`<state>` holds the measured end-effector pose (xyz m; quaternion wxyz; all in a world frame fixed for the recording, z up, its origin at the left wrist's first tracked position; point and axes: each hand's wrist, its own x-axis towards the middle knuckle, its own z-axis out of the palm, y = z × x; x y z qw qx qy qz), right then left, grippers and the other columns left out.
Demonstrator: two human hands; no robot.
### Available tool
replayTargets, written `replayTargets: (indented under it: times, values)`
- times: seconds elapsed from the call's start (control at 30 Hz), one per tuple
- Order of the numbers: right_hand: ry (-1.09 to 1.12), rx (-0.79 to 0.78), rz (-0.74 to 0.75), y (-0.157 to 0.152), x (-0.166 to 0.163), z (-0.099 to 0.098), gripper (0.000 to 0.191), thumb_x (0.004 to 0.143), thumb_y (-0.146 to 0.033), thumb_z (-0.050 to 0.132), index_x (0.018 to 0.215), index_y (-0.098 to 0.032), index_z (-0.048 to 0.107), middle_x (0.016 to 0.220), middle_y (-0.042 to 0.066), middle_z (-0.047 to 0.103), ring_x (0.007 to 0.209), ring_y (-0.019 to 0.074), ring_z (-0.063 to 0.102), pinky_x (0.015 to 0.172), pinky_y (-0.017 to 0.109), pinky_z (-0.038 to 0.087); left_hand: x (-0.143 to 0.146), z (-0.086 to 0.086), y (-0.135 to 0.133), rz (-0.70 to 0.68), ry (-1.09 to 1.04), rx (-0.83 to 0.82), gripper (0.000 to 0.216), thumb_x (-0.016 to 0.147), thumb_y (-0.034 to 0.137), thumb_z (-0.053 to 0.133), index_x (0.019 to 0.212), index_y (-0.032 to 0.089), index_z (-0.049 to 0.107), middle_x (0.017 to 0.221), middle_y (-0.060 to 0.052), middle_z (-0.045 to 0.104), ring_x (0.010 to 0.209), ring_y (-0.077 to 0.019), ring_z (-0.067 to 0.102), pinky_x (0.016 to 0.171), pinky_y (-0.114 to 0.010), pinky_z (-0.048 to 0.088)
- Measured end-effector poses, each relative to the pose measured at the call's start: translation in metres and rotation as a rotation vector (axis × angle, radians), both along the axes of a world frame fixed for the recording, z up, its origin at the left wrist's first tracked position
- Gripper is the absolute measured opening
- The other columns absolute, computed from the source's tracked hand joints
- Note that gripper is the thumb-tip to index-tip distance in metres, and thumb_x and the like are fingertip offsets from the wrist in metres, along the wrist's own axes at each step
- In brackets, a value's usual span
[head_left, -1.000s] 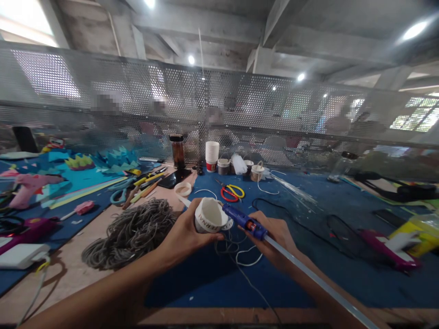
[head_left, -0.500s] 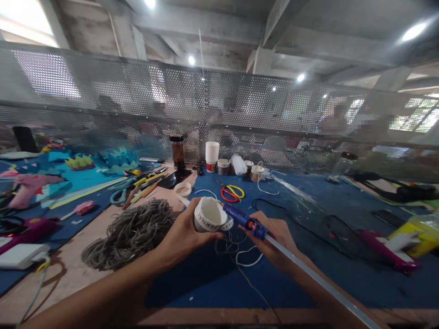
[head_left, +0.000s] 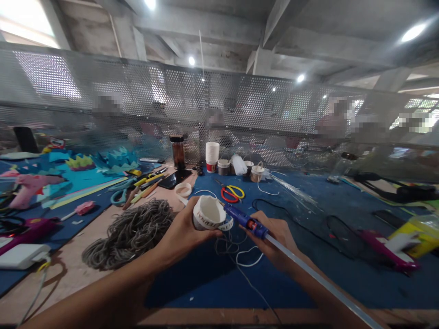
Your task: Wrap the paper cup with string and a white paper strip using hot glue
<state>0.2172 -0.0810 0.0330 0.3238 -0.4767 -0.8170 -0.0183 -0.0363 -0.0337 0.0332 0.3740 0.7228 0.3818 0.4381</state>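
Observation:
My left hand [head_left: 187, 226] is wrapped around a white paper cup [head_left: 210, 211], tilted so its open mouth shows. A printed paper strip [head_left: 226, 224] runs round the cup's side and stands out at the right. In my right hand [head_left: 272, 228] is a blue glue gun [head_left: 242, 217], its nozzle at the cup's right rim; I cannot tell whether they touch. A long clear glue stick [head_left: 308, 265] sticks out of the gun's back end. Beneath and right of the cup, a thin white cord [head_left: 249, 264] lies in loops on the blue mat [head_left: 199, 288].
Left of the cup lies a heap of grey yarn [head_left: 132, 235]. Behind are red-and-yellow scissors [head_left: 232, 193], stacked paper cups [head_left: 211, 157], a dark jar [head_left: 177, 153] and a phone [head_left: 174, 178]. Another glue gun [head_left: 387, 249] rests at right, and a pink one [head_left: 32, 187] at left.
The cup has tipped and shifted very slightly left in my left hand. My right hand with the glue gun stays nearly in place.

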Motion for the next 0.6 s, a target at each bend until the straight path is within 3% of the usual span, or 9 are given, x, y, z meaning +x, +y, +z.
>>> replayTargets:
  times: [0.3,0.6]
  values:
    - [0.012,-0.017,0.009,0.0015,0.001,-0.0009,0.011,0.097,-0.032,0.054,0.094,-0.021,0.055,0.066,-0.004,0.058,0.051,0.0118,0.054,0.053,0.023,0.03,-0.0032,-0.0022,0.0054,0.05,0.021,0.056,0.068,0.066,0.04,0.086,0.121,0.019,0.052,0.108,-0.006,0.067,0.096,-0.0217,0.065,0.085,-0.031,0.051]
    - [-0.007,-0.009,-0.011,0.0008,0.001,0.0,0.012,0.097,-0.032,0.053,0.092,-0.021,0.055,0.064,-0.005,0.058,0.05,0.0118,0.052,0.053,0.023,0.03,-0.0056,-0.0015,0.0076,0.091,0.083,0.117,0.068,0.066,0.043,0.085,0.121,0.02,0.051,0.108,-0.007,0.068,0.097,-0.0235,0.065,0.086,-0.035,0.051]
